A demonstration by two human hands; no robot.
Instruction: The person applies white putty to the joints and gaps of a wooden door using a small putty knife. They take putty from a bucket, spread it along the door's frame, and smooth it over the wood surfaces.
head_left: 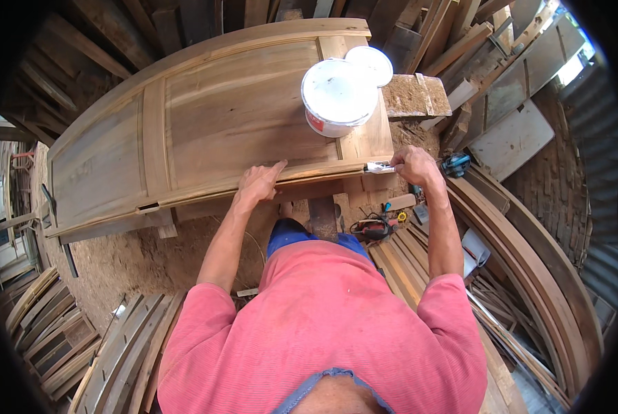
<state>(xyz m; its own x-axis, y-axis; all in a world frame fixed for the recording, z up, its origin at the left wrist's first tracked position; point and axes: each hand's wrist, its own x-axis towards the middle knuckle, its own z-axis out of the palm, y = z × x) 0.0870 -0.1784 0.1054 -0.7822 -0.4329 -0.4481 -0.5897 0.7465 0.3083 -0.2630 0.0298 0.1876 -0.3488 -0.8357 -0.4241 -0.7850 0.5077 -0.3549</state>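
A panelled wooden door (233,110) lies flat in front of me, its near edge running left to right. My left hand (259,183) rests on that near edge, index finger stretched out to the right and holding nothing. My right hand (416,166) is closed around a small flat spreader (380,168) with a white blade, too small to make out exactly. Its blade touches the near edge close to the door's right corner. On the door's right part stands a white tub (336,93), with a round white lid (369,65) against its far right side.
A dusty wooden block (417,95) sits beyond the door's right end. On the floor lie a red and black power tool (372,230) and a blue tool (455,164). Curved boards (530,255) are stacked at right, more planks (119,352) at lower left, and timber leans behind.
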